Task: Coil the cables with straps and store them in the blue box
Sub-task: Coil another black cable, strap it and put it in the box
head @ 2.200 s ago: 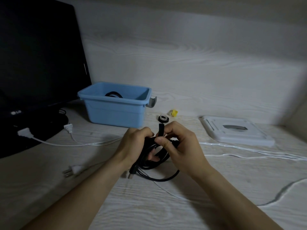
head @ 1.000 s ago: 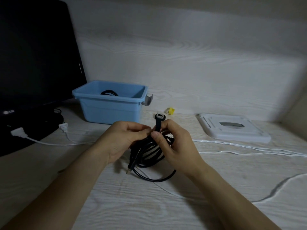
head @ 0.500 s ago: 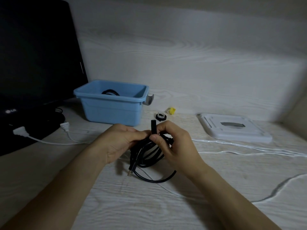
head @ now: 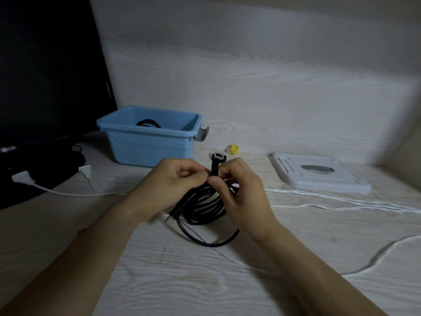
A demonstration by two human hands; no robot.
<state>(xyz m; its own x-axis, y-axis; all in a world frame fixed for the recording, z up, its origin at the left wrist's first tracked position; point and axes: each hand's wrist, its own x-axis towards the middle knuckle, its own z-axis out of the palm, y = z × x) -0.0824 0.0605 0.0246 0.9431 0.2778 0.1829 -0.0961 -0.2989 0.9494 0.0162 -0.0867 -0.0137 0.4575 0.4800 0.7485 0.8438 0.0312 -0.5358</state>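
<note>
Both hands, left hand [head: 173, 181] and right hand [head: 239, 192], grip the coiled black cable [head: 202, 208]; the right apparently pinches its strap [head: 214, 167].

Both forearms are bare to the frame's lower edge, and the left hand [head: 169, 185] and right hand [head: 241, 192] wear nothing.

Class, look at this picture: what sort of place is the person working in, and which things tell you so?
Probably a home desk or computer nook. Clues: the pale wood-grain desktop, the black flat-screen monitor at the left, and white power cords with plugs trailing across the surface.
</note>
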